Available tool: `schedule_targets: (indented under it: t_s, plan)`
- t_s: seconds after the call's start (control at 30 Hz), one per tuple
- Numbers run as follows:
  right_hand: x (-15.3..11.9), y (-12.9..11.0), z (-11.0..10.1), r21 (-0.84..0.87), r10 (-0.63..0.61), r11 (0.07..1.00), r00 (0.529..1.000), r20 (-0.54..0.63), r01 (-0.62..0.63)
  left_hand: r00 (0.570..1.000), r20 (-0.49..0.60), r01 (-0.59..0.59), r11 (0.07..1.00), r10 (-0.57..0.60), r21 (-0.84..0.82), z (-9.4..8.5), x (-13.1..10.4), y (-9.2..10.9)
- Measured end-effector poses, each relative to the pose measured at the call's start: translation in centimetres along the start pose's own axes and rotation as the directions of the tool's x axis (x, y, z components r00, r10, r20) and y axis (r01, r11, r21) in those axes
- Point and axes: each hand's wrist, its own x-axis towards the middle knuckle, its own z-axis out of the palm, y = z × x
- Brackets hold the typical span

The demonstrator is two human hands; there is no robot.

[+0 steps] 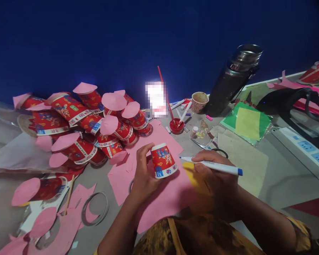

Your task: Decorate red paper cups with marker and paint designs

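My left hand point(144, 173) is closed around the side of a red printed paper cup point(164, 160), tilted a little, its wider rim toward me. A white marker with a blue end point(215, 166) is pinched in my right hand point(215, 177), its blue tip pointing at the cup but apart from it. Beneath both hands lies pink paper point(164, 202), with a yellow piece point(199, 182) under the right hand. To the left, several red cups point(65, 108) with pink paper pieces on their ends are piled up.
Scissors point(202, 145), a small pot of red paint point(176, 126) and a patterned paper cup point(200, 102) lie ahead. A black flask point(231, 81) leans behind them. At right is a power strip point(303, 152); at lower left, a grey tape ring point(95, 209) and pink scraps.
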Motion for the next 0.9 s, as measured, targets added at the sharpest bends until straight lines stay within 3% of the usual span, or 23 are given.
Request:
schedule_targets:
  t_s: [0.23, 0.33, 0.57, 0.77, 0.9]
  plan:
    - [0.1, 0.6, 0.3, -0.108, -0.072, 0.991, 0.997, 0.015, 0.073, 0.99, -0.07, 0.12, 0.992, -0.122, -0.033, -0.2, 0.1, 0.0]
    - [0.2, 1.0, 0.8, -0.13, -0.151, 0.98, 0.989, -0.007, 0.149, 0.98, -0.086, 0.168, 0.978, -0.179, -0.122, 0.0, 0.2, 0.2]
    - [0.9, 3.1, 2.1, -0.117, -0.238, 0.958, 0.955, 0.18, 0.261, 0.952, -0.044, 0.267, 0.892, -0.303, -0.364, 0.4, 0.4, 1.0]
    - [0.3, 4.8, 2.3, -0.074, -0.087, 0.992, 0.972, 0.217, 0.105, 0.931, 0.014, 0.32, 0.797, -0.364, -0.512, 0.6, 0.3, 1.1]
    - [0.3, 4.5, 1.9, 0.05, 0.089, 0.993, 0.964, 0.251, -0.105, 0.915, 0.096, 0.368, 0.714, -0.392, -0.596, 0.5, 0.3, 1.4]
